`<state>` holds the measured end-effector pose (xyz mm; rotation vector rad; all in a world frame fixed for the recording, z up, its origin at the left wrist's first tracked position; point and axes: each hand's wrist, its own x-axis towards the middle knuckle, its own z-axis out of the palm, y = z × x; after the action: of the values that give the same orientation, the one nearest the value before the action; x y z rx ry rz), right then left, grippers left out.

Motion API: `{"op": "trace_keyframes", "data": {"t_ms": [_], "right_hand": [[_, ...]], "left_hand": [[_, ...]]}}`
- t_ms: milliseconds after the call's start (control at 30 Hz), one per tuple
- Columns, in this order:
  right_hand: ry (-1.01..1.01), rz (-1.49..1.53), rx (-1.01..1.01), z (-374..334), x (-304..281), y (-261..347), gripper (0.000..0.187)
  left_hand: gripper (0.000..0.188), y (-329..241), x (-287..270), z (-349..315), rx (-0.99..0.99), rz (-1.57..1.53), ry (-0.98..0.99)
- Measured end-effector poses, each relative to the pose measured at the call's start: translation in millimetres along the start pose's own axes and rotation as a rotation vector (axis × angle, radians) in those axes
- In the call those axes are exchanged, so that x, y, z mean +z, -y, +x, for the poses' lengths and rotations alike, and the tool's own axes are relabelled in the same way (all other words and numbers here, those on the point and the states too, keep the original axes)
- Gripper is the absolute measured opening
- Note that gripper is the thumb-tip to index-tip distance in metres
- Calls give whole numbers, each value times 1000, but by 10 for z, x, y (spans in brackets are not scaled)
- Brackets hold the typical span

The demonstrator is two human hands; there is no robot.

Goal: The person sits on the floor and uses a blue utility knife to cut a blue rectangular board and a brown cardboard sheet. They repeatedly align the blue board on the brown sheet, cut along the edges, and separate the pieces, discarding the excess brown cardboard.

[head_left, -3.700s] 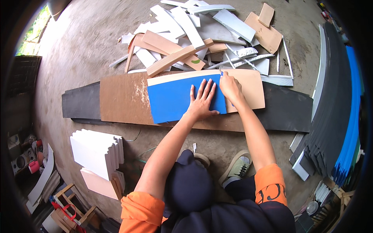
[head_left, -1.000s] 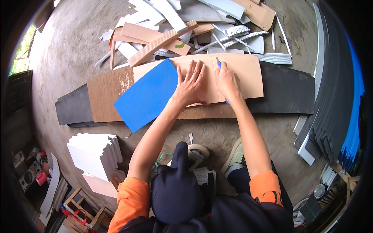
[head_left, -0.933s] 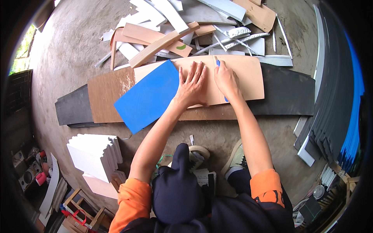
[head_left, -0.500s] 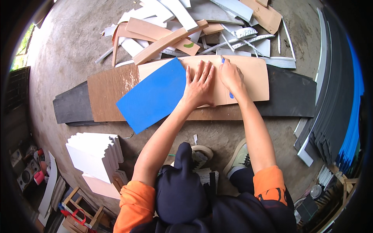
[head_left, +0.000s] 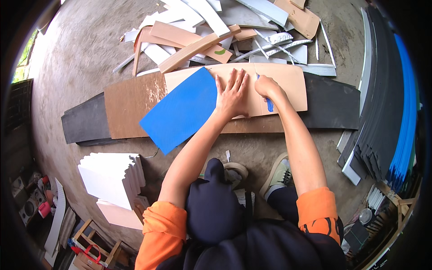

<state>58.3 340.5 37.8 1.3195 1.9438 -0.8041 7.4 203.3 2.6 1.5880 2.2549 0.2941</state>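
Note:
My left hand (head_left: pixel 232 95) lies flat with fingers spread on a tan foam-like sheet (head_left: pixel 290 92), beside the right edge of a blue textured sheet (head_left: pixel 180 110). My right hand (head_left: pixel 271 87) is closed around a blue-handled cutter knife (head_left: pixel 270 105). The tip end of the knife meets the tan sheet, where a thin line runs from the far edge down past the hand. Under the sheets is a brown board (head_left: pixel 128 108), lying over black sheets (head_left: pixel 330 104) that stick out at both ends. My fingers hide part of the knife.
Beyond the board lies a heap of white and tan offcuts (head_left: pixel 202 45). A stack of white sheets (head_left: pixel 110 175) stands at near left. Black sheets (head_left: pixel 380 103) and blue sheets (head_left: pixel 402 121) are piled along the right. My shoes (head_left: pixel 276 175) are close to the board's near edge.
My right hand has drawn the knife a little toward me along the tan sheet. The left hand stays pressed in place. The view has shifted slightly.

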Motion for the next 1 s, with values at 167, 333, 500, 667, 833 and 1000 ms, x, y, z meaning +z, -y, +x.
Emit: {"op": "trace_keyframes", "data": {"t_ms": [167, 333, 500, 667, 833, 1000], "right_hand": [[3, 80, -81, -22, 169, -204, 31], [35, 98, -69, -75, 342, -381, 31], [28, 79, -58, -222, 490, -508, 33], [-5, 100, -28, -416, 611, -602, 33], [-3, 99, 1, -624, 707, -667, 33], [-89, 32, -25, -689, 877, -838, 32]], "left_hand": [[129, -8, 9, -3, -2, 40, 1], [127, -46, -13, 10, -16, 146, 50], [124, -82, -31, 21, -51, 223, 107], [124, -101, -67, -1, -40, 212, 105], [126, -102, -76, -5, -48, 221, 123], [127, -111, -53, 37, -34, 223, 160]]}}
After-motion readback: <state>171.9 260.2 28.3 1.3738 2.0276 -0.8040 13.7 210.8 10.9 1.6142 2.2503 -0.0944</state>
